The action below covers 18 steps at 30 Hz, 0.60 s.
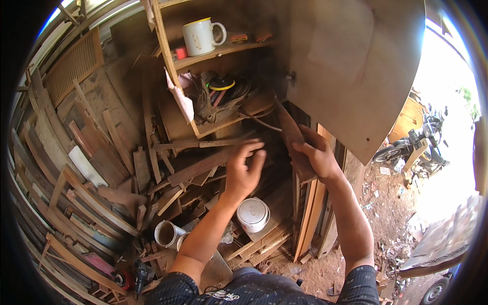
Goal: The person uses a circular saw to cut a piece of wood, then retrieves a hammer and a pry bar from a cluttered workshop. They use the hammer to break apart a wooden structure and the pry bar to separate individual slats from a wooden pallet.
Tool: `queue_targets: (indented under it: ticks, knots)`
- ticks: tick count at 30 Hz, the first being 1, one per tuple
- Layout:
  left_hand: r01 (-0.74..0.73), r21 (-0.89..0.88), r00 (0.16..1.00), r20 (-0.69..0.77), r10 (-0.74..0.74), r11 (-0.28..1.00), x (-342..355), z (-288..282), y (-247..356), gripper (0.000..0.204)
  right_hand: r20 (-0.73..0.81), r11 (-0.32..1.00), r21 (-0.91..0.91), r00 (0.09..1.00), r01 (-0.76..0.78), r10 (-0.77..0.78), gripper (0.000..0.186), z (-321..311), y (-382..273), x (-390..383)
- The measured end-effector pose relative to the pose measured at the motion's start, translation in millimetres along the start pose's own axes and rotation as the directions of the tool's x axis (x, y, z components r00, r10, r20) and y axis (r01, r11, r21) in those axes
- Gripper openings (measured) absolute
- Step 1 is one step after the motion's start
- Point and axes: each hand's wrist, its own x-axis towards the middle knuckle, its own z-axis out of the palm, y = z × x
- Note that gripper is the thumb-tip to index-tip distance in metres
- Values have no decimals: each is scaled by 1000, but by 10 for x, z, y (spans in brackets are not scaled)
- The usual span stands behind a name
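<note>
My right hand [316, 151] is closed around a long, dark reddish-brown piece of wood [292, 133], thumb lying across it. The wood slants, its upper end near the cabinet's lower shelf. A thin pale strip or cord [264, 122] runs from that shelf toward the wood; whether they touch I cannot tell. Left of the wood, my left hand [243, 170] is raised with bent fingers, a gap between thumb and forefinger, and nothing visible in it. Above it, the cabinet's lower shelf [216, 128] bears a worn bag [206, 109] with several tools and a black-and-yellow round thing [222, 84].
A white mug [199, 38] stands on the upper shelf. The cabinet door [351, 71] hangs open at right. Below are a lidded white bucket [252, 213], an open pot [166, 234] and a drill [141, 278]. Stacked timber [86, 188] fills the left; a motorcycle [419, 145] stands outside.
</note>
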Motion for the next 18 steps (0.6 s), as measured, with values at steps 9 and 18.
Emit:
queue_targets:
  ticks: [9,18]
  knots:
    - [237,42,969,-88,-233,971,-617,-615,-413,18,68,850,482,976,-215,208,30,920,-566,1659]
    - [315,101,936,-200,-291,944,-874,-1125,-357,18,-164,772,-566,878,290,-450,29,1753,-171,2732]
